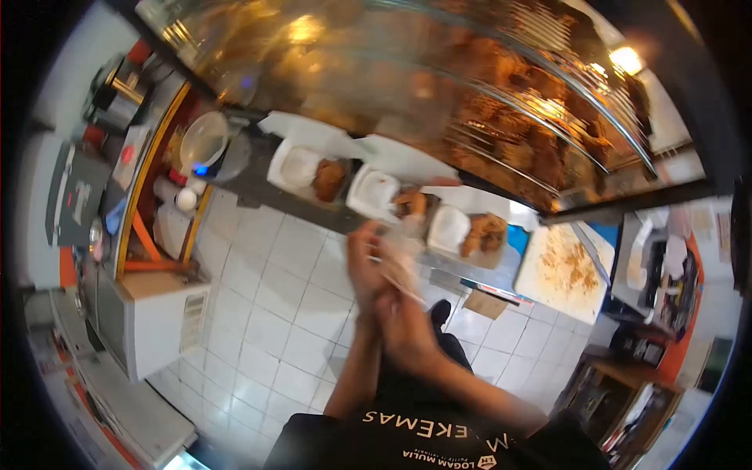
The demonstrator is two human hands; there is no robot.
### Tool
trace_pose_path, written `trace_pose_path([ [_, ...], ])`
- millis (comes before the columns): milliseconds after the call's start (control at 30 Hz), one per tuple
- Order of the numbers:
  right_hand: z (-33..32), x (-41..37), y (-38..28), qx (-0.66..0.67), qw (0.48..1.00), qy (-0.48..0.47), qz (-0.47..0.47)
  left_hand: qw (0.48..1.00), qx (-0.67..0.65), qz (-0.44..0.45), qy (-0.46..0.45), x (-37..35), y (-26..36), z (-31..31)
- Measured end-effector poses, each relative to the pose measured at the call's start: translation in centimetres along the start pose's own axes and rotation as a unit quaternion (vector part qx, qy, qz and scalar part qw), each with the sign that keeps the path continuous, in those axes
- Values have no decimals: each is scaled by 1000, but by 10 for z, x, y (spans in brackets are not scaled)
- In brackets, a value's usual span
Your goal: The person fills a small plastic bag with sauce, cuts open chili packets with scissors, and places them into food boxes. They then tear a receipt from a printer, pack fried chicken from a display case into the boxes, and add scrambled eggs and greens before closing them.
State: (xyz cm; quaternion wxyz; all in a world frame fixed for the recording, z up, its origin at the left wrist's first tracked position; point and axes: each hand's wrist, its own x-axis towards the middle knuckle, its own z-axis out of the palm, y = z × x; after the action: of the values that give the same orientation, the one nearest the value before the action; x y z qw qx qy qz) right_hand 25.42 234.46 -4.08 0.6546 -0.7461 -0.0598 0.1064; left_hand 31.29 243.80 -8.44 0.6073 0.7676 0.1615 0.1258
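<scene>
My left hand (363, 262) is closed around a crumpled piece of thin clear plastic (401, 266), blurred by motion. Just below it, my right hand (407, 329) has its fingers closed at the lower end of the same plastic. Both hands are together in front of my chest, near the counter edge. Beyond them stand open white takeout boxes: a left box (276, 174), a middle box (362, 205) partly behind the plastic, and a right box (489, 258). Each has a white round portion and browned pieces of meat inside.
A white cutting board (540, 270) with brown crumbs and a knife (591, 254) lies at the counter's right. Behind the boxes rises a glass display case (376, 86) with roasted meat on racks. A clear bowl (205, 141) stands left; a white cabinet (160, 329) is below.
</scene>
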Motion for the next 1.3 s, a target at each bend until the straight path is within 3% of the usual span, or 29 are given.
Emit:
trace_pose_path([
  [33,0,-25,-3,-94,990,-35,-101,997,-66,-35,37,6,1,2],
  [100,-37,-45,-34,-108,979,-40,-167,986,-150,-35,56,10,6,4],
  [133,-66,-51,-47,-128,981,-24,-146,985,-167,0,46,-3,8,5],
  [233,-151,-56,-56,-141,989,37,-36,995,28,89,-32,-52,18,39],
  [267,-177,-59,-38,-115,993,28,8,990,44,87,-98,-74,52,63],
  [300,-208,-64,-14,-96,994,-30,53,980,12,33,-198,-95,67,84],
  [333,-244,-68,21,-77,988,-92,93,953,45,33,-299,-111,82,97],
  [367,-272,-74,49,-90,996,8,6,927,-4,14,-375,-125,97,107],
  [400,-318,-85,76,114,979,66,157,926,-4,15,-378,-131,95,114],
  [433,-366,-72,86,22,979,80,187,930,-4,12,-367,-137,83,117],
  [467,-407,-55,113,-73,978,125,148,938,0,3,-347,-145,81,111],
  [500,-459,-29,134,-295,943,69,135,946,42,-17,-322,-148,82,102],
  [533,-488,4,146,-254,954,83,137,953,61,-34,-294,-147,75,89],
  [600,-513,67,160,-291,941,158,-70,961,87,-59,-257,-137,46,64],
  [633,-525,86,161,-408,899,129,-90,966,123,-53,-221,-131,41,52],
  [667,-519,84,138,-446,881,153,-51,968,158,-40,-189,-118,39,39],
  [733,-534,86,125,-443,886,126,-57,976,184,26,-111,-77,35,16],
  [800,-510,48,56,-274,960,19,62,977,170,130,24,-25,66,10],
  [833,-489,25,27,-191,978,-9,78,971,103,195,95,3,89,14],
  [867,-466,5,8,-107,989,-38,96,951,35,260,164,34,113,23],
  [933,-435,-18,0,-108,983,-132,71,886,21,374,271,93,150,44],
  [1000,-407,-36,4,-178,968,-170,56,816,131,497,263,142,170,65],
  [1067,-384,-59,-10,-207,961,-142,119,762,211,581,195,173,174,91],
  [1167,-374,-105,21,-254,956,-84,122,727,223,618,198,205,160,114],
  [1267,-354,-147,14,-123,970,28,209,717,174,648,189,205,163,118],
  [1300,-350,-155,15,-148,964,28,220,727,166,643,172,203,162,119],
])
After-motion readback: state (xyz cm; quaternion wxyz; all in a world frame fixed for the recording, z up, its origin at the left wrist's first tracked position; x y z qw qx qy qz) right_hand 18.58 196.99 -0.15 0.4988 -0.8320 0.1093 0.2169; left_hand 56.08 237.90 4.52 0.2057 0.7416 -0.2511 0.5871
